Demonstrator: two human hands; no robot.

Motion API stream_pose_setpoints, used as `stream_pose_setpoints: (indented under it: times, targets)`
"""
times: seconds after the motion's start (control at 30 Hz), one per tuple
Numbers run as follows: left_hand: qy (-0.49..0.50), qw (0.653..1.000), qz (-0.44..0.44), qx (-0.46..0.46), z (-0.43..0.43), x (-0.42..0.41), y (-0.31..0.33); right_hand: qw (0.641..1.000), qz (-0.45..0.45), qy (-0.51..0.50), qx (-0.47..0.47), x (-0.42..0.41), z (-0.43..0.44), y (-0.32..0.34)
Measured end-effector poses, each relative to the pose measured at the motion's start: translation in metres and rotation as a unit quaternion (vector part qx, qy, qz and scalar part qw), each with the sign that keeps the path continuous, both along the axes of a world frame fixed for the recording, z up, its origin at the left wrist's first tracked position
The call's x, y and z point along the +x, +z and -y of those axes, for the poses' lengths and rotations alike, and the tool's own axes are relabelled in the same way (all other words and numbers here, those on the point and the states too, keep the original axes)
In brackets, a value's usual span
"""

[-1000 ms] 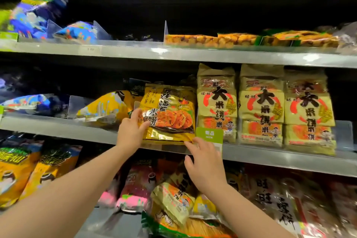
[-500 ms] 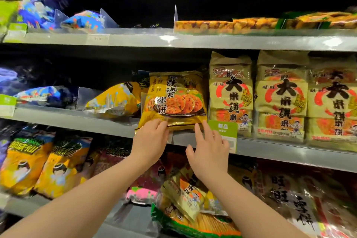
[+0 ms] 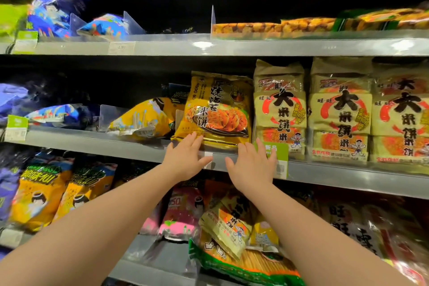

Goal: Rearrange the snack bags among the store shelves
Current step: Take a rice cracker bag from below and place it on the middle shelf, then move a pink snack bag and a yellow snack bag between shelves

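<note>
A golden-yellow rice cracker bag (image 3: 219,109) stands upright on the middle shelf (image 3: 97,141), between a tipped yellow bag (image 3: 144,119) and a row of beige rice cracker packs (image 3: 279,109). My left hand (image 3: 185,160) is open with spread fingers, its fingertips touching the bag's bottom left edge. My right hand (image 3: 251,165) is also open, just below the bag's bottom right corner, in front of a green shelf tag (image 3: 276,151). Neither hand grips the bag.
Blue bags (image 3: 58,9) lie on the top shelf (image 3: 232,46) at left, orange packs (image 3: 301,25) at right, with clear dividers (image 3: 212,18) between. The lower shelf holds yellow bags (image 3: 39,195), a pink bag (image 3: 183,216) and a leaning cracker pack (image 3: 229,223).
The golden bag went from tilted in my left hand's grip to standing upright on the shelf. Both hands slid down to its bottom edge and opened.
</note>
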State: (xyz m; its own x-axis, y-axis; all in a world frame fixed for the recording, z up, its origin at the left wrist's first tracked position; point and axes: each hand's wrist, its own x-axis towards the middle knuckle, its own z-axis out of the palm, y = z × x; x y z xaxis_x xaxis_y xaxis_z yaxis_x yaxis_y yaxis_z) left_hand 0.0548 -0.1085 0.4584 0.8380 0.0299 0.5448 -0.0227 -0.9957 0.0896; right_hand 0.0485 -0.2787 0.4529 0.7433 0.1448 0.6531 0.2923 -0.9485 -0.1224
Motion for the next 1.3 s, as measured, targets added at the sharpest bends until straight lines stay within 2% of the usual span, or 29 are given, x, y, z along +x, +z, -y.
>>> stream_pose_setpoints:
  times: [0.23,0.37,0.47,0.6,0.73,0.8,0.93,1.03,1.17,1.3]
  targets:
    - [0.007,0.998,-0.059,0.000,0.003,0.000,0.021,1.000,0.010,-0.010,0.003,0.003,0.002,-0.003]
    - [0.021,0.998,-0.060,0.017,0.007,0.006,0.023,1.000,0.026,-0.007,0.008,0.006,0.003,-0.004]
    - [0.015,0.999,-0.028,0.009,0.004,0.004,0.017,0.999,0.034,0.012,0.010,0.006,0.008,-0.005]
    - [0.033,0.997,0.073,0.009,-0.005,-0.001,0.003,0.998,0.046,0.038,0.027,0.005,0.007,-0.010]
    - [0.012,0.999,0.042,0.002,-0.013,-0.007,-0.002,0.997,0.040,0.049,0.036,0.002,0.001,-0.019]
    - [0.001,0.998,0.068,-0.015,-0.012,-0.013,-0.005,0.996,0.045,0.060,0.050,-0.003,-0.001,-0.025]
    - [-0.028,0.988,0.147,-0.048,0.005,-0.032,-0.038,0.993,0.051,0.081,0.069,-0.014,-0.006,-0.048]
    - [-0.041,0.988,0.137,-0.058,0.020,-0.047,-0.072,0.991,0.037,0.093,0.093,-0.026,-0.007,-0.069]
    - [-0.044,0.985,0.118,-0.117,0.038,-0.066,-0.113,0.984,0.023,0.115,0.136,-0.049,-0.003,-0.100]
    - [-0.038,0.986,0.098,-0.128,0.056,-0.083,-0.159,0.981,-0.040,0.123,0.143,-0.072,0.012,-0.143]
